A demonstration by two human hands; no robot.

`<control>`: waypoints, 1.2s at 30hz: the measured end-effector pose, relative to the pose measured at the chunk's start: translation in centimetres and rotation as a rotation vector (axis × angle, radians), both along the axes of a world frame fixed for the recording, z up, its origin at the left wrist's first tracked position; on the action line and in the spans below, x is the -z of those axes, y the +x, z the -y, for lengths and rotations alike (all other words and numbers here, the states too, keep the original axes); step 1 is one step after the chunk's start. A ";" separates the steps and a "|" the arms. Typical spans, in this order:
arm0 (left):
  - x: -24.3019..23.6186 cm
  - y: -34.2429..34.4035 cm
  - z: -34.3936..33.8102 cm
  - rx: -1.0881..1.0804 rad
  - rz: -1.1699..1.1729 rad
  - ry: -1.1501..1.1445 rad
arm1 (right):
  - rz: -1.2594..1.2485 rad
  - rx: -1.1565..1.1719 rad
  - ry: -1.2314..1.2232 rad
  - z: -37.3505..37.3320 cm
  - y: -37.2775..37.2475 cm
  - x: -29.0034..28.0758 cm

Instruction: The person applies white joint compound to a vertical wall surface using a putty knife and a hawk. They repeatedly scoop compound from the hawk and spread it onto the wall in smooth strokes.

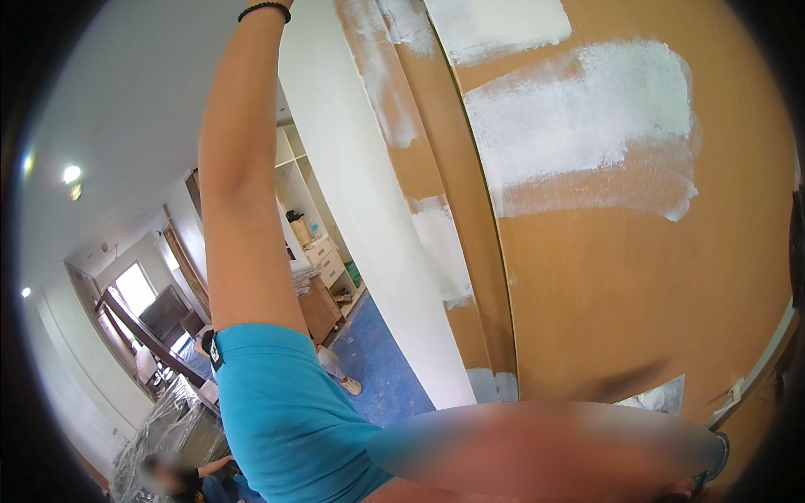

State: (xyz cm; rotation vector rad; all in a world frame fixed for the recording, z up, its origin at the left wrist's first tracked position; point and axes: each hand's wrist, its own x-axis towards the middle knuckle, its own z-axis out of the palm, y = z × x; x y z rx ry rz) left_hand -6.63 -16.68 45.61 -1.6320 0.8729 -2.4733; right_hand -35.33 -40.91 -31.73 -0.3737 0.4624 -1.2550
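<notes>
Neither of my hands shows in the head view. A raised bare arm (243, 168) in a bright blue short sleeve (285, 394) runs up to the top edge. A dark beaded bracelet (264, 10) circles its wrist, and the hand beyond is cut off; which arm it is, I cannot tell. Right of it stands a wood-coloured panel (604, 293) with a large, uneven white coated patch (587, 117). More white smears cover a narrow wooden strip (394, 92), beside a long white panel edge (360, 210). A blurred oval hides part of the lower right.
Blue covering (381, 352) lies on the floor, where a person's shoe (350, 386) shows. Another person (201, 482) is low at the lower left, by plastic-wrapped furniture (172, 419). Behind are an open shelf unit (298, 184), white drawers (325, 260) and a dark screen (163, 312).
</notes>
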 end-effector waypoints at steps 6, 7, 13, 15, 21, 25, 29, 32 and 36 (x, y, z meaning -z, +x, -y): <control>0.9 0.3 -2.6 0.040 0.045 0.181 | 0.019 -0.018 0.014 0.4 0.0 0.0; 0.6 0.2 -3.1 0.065 0.071 0.155 | 0.029 -0.030 0.003 0.5 -0.1 0.0; -2.8 0.1 -2.7 0.143 0.122 0.148 | -0.011 -0.026 0.005 1.7 -0.7 -0.4; -3.2 0.1 -1.9 0.064 0.087 0.112 | -0.001 -0.045 -0.002 1.9 -0.8 -0.7; -2.4 -0.7 -0.5 0.012 0.002 0.046 | 0.021 -0.046 0.007 1.1 -0.4 -1.0; -2.0 -1.3 -0.1 -0.015 -0.039 0.028 | 0.020 -0.041 0.008 1.2 -0.2 -1.0; -2.4 -1.1 0.2 -0.049 -0.023 0.023 | 0.010 -0.046 0.036 1.8 -0.4 -1.1; -2.8 -0.8 0.5 0.010 -0.003 0.067 | -0.018 -0.034 0.043 2.4 -0.4 -1.4; -1.6 -0.5 1.3 0.044 -0.071 0.053 | 0.016 -0.057 0.006 3.1 -0.3 -1.4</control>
